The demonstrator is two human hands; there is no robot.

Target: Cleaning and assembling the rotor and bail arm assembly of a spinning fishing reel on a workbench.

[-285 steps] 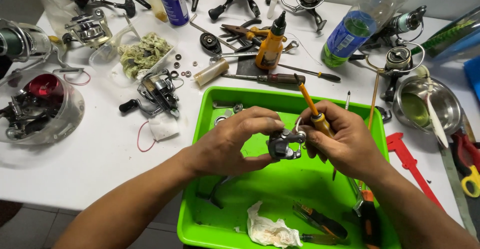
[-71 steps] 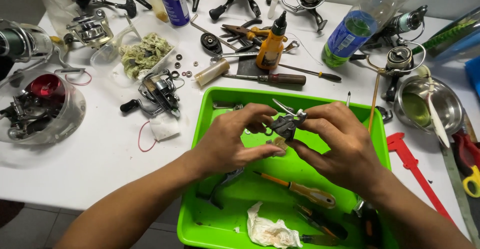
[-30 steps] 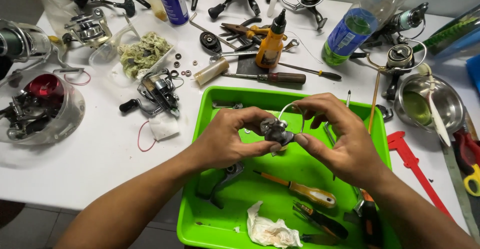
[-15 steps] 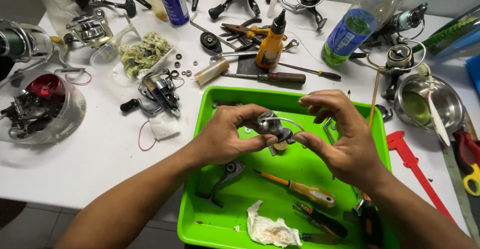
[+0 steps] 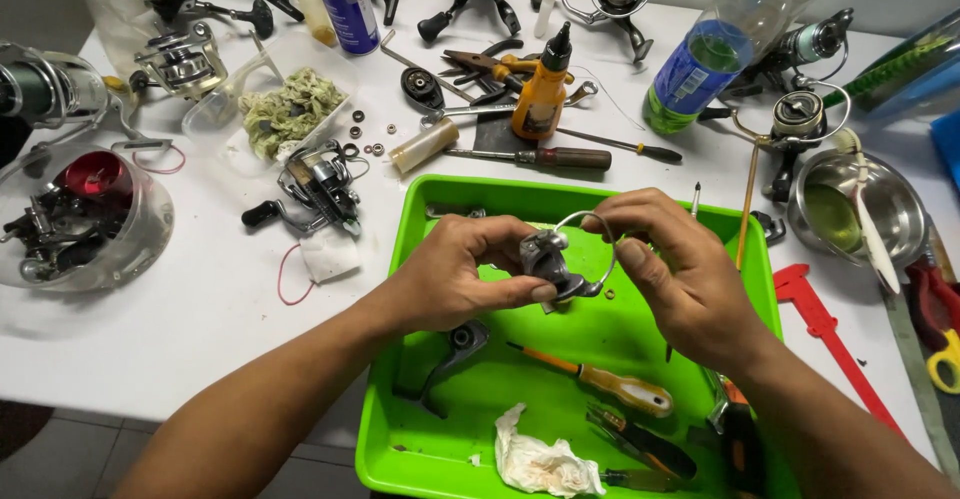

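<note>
— Where's the reel part?

— Over the green tray (image 5: 560,191), mid-surface. Left hand (image 5: 455,277) has its fingers clamped on the grey rotor (image 5: 545,259); right hand (image 5: 678,279) pinches its wire bail (image 5: 590,221).

— Below them?

— A screwdriver (image 5: 600,384) (orange handle) and crumpled tissue (image 5: 540,462), near side.

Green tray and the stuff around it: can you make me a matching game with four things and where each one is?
Things:
1. grey reel part
2. orange-handled screwdriver
3. crumpled tissue
4. orange bottle

Places:
A. on the white table behind the green tray
B. held up between the left hand and right hand
C. at the tray's near edge
D. lying on the tray floor, under the hands

Pairs: 1-B, 2-D, 3-C, 4-A
</note>
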